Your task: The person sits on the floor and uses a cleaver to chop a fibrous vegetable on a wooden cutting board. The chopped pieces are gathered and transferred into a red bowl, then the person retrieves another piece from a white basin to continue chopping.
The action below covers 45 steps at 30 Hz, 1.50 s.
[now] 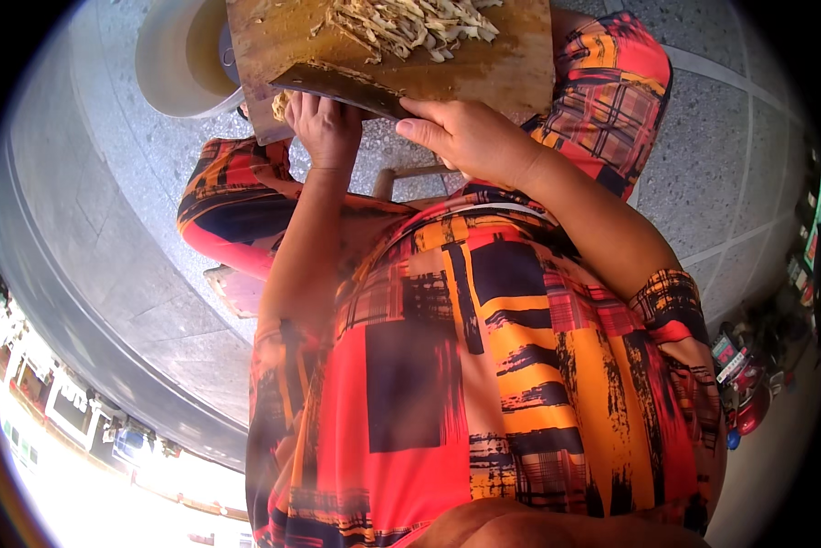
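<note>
My right hand (469, 137) grips the handle of a broad-bladed cleaver (342, 88), whose dark blade slants across the near part of a wooden chopping board (513, 75). Bits of pale food cling along the blade's upper edge. Close under the blade, at the board's near left corner, my left hand (325, 130) has its fingers curled on a yellowish, rough piece of food (280, 105); the blade partly hides the fingertips. Beyond the cleaver a heap of pale, sliced strips (417, 27) lies on the board. What kind of food it is, I cannot tell.
A large round metal basin (171, 68) with brownish contents stands left of the board. Part of a wooden stool or bench (232, 291) shows beside my left leg. Speckled floor tiles (691, 151) lie around. A red vehicle (753, 404) stands far to the right.
</note>
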Each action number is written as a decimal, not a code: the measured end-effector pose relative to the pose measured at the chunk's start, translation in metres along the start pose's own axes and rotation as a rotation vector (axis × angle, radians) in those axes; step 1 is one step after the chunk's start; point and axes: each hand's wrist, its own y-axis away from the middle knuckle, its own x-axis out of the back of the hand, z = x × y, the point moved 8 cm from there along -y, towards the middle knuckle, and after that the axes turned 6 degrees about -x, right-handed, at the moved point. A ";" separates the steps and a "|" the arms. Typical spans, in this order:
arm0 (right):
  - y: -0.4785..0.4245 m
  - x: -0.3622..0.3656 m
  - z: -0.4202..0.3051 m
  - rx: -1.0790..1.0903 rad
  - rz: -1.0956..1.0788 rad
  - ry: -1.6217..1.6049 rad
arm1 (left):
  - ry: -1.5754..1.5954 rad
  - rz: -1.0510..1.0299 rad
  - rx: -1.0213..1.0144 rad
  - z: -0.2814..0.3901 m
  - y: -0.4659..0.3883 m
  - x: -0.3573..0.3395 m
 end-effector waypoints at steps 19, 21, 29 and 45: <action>-0.027 -0.009 -0.014 -0.050 -0.014 -0.002 | 0.004 -0.032 0.025 0.002 -0.004 0.001; -0.044 -0.016 -0.009 0.108 0.131 0.021 | 0.019 -0.019 0.015 0.005 -0.004 0.001; -0.005 0.002 0.034 -0.215 -0.108 -0.395 | 0.009 -0.229 -0.059 0.017 -0.019 0.016; 0.000 0.017 0.042 -0.221 0.052 -0.562 | 0.075 -0.076 -0.011 0.016 -0.023 0.003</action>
